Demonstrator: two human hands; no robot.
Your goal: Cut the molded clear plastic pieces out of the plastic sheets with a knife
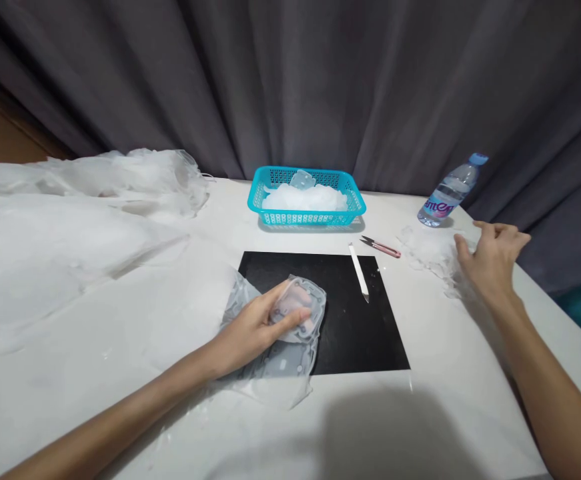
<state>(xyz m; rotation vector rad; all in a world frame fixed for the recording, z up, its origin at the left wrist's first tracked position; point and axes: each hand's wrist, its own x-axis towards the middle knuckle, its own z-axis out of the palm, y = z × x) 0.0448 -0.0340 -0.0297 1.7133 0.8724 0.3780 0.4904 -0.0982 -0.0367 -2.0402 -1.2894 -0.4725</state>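
Observation:
My left hand (263,327) grips a clear moulded plastic piece (304,308) at the left part of a black mat (355,320); its thumb lies on top and its fingers show through from beneath. A second clear piece (285,363) lies flat under it. My right hand (493,260) rests at the table's right edge with fingers spread over a small heap of clear plastic scraps (430,257), holding nothing. A white craft knife (359,272) lies on the mat's upper right. Small pink snips (381,247) lie just beyond the mat.
A turquoise basket (306,212) of clear plastic pieces stands at the back centre. A water bottle (451,191) lies tilted at the back right. Crumpled clear plastic sheeting (70,220) covers the left of the white table (420,413). A dark curtain hangs behind.

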